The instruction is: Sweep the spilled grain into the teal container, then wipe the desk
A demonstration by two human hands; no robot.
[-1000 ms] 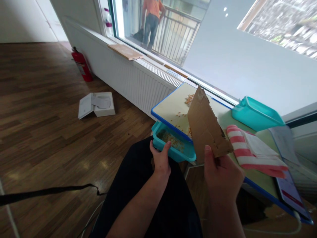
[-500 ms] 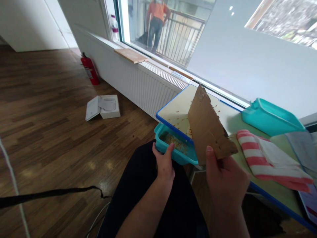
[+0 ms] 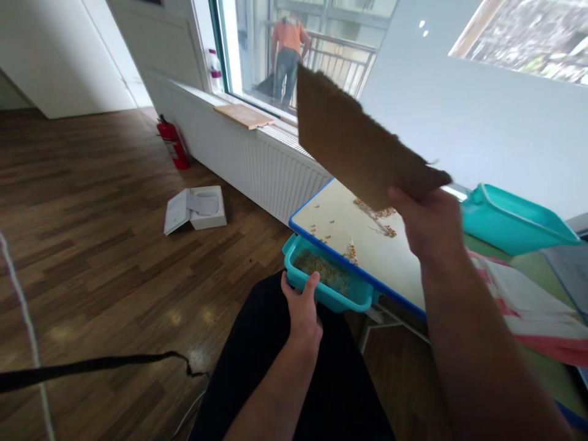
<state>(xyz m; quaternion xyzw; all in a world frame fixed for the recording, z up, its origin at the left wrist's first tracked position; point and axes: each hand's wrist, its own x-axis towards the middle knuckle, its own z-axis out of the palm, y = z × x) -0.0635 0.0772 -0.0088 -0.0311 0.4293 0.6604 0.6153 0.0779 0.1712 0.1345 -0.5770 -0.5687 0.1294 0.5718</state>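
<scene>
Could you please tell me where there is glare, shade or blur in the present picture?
Head view: bright daylight at the window, pale glints on the wood floor; head view: the cardboard's camera-facing side looks shaded, the right hand slightly soft.

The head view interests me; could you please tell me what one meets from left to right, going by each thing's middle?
Red fire extinguisher, open white box, left hand holding the teal tub, cardboard piece, right hand gripping that cardboard, second teal tub.
</scene>
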